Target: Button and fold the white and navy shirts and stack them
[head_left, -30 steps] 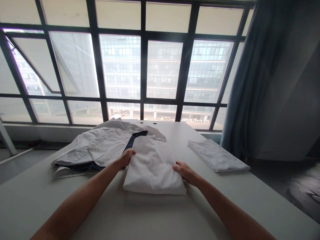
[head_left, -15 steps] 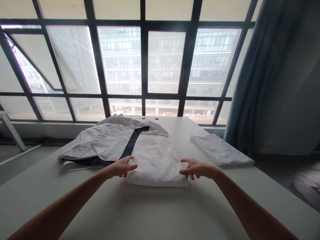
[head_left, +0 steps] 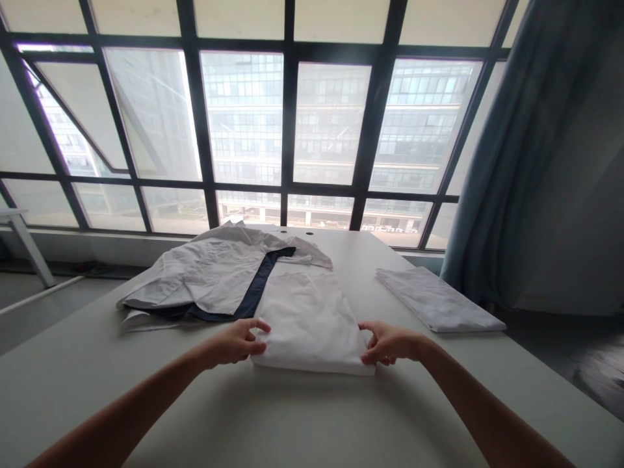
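Observation:
A folded white garment [head_left: 309, 325] lies flat on the white table in front of me, its near edge a straight fold. At its near left corner my left hand [head_left: 238, 341] has hold of the side edge, thumb and forefinger over the cloth and the other fingers curled beside it. My right hand [head_left: 390, 343] grips the near right corner in the same way, with some fingertips hidden. Against the left side of the folded garment rests a loose heap of white clothing [head_left: 205, 273] with a dark navy band [head_left: 258, 286].
On the right part of the table [head_left: 312, 422] lies another flat folded white cloth [head_left: 439, 299]. Behind the table stand large dark-framed windows [head_left: 331, 123]. A blue-grey curtain [head_left: 507, 195] hangs at the right, and a white table leg [head_left: 32, 250] shows at the left.
Both hands have closed on the near corners of the folded garment, where their fingers were spread before. The view has shifted slightly; the heap and the other cloth lie as before.

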`<action>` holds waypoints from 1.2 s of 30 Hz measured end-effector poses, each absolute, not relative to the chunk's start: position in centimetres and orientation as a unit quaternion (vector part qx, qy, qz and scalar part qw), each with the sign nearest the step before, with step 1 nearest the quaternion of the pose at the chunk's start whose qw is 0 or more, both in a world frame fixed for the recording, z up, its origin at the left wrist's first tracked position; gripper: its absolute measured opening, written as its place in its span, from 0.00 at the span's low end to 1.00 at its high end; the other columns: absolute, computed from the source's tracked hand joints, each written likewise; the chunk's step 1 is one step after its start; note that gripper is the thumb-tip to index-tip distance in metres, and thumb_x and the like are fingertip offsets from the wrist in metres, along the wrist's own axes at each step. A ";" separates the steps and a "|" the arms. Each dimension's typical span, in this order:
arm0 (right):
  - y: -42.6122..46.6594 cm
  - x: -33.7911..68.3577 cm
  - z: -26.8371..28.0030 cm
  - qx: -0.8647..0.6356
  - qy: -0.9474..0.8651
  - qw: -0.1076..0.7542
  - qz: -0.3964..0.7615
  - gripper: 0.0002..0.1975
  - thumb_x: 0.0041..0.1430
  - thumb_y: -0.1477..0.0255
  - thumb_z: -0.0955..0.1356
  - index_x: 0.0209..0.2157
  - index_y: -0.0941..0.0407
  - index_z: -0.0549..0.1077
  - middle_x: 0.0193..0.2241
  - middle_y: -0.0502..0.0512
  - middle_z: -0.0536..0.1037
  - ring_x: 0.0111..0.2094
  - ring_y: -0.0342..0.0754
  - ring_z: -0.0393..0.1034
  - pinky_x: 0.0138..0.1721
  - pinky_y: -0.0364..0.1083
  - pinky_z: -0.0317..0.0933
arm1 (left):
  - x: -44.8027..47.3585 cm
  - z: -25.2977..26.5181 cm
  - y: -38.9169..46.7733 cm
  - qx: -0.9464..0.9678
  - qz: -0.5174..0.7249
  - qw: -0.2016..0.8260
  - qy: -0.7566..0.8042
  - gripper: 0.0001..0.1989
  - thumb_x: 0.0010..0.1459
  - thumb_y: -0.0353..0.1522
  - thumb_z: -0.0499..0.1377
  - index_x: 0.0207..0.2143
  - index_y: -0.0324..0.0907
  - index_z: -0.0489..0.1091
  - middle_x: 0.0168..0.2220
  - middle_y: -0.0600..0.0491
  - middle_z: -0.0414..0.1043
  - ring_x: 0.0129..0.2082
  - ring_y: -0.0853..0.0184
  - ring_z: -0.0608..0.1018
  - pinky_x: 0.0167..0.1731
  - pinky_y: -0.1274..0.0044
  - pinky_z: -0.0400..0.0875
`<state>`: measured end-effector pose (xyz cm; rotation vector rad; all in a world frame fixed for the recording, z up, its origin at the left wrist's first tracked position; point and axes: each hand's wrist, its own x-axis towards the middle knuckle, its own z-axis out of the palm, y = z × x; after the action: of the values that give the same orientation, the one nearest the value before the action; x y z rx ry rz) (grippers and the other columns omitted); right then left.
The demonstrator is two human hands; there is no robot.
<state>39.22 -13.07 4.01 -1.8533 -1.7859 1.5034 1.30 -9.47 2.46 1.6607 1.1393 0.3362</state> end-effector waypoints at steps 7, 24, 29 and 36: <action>-12.6 39.8 3.0 -0.643 -0.610 0.163 0.433 0.51 0.45 0.71 0.76 0.66 0.64 0.50 0.25 0.49 0.76 0.22 0.41 0.67 0.21 0.38 0.59 | 1.4 3.6 -10.4 0.734 0.116 0.495 0.450 0.36 0.44 0.47 0.66 0.52 0.40 0.64 0.24 0.61 0.65 0.20 0.73 0.64 0.20 0.81 0.54; -13.1 39.0 4.2 -0.674 -0.510 0.206 0.494 0.41 0.49 0.76 0.75 0.61 0.63 0.54 0.29 0.49 0.74 0.24 0.46 0.75 0.29 0.44 0.73 | 2.9 1.8 -10.8 0.710 0.152 0.475 0.497 0.27 0.41 0.48 0.65 0.38 0.40 0.66 0.20 0.61 0.64 0.19 0.73 0.61 0.19 0.81 0.51; -13.0 39.1 3.9 -0.673 -0.511 0.205 0.494 0.41 0.47 0.77 0.76 0.60 0.62 0.55 0.27 0.47 0.73 0.24 0.46 0.76 0.30 0.45 0.74 | 2.9 1.6 -10.6 0.659 0.150 0.523 0.520 0.36 0.39 0.51 0.66 0.47 0.40 0.64 0.20 0.62 0.64 0.16 0.74 0.60 0.16 0.82 0.50; -12.9 38.9 4.0 -0.693 -0.542 0.166 0.445 0.36 0.50 0.75 0.74 0.59 0.62 0.58 0.30 0.50 0.75 0.23 0.44 0.74 0.27 0.43 0.72 | 3.8 1.2 -11.0 0.725 0.157 0.409 0.532 0.20 0.48 0.41 0.64 0.41 0.42 0.66 0.19 0.60 0.68 0.20 0.68 0.70 0.22 0.80 0.59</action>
<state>38.93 -12.93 3.96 -1.9740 -1.5432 1.2675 3.77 -11.02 1.19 1.8255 1.3394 0.3948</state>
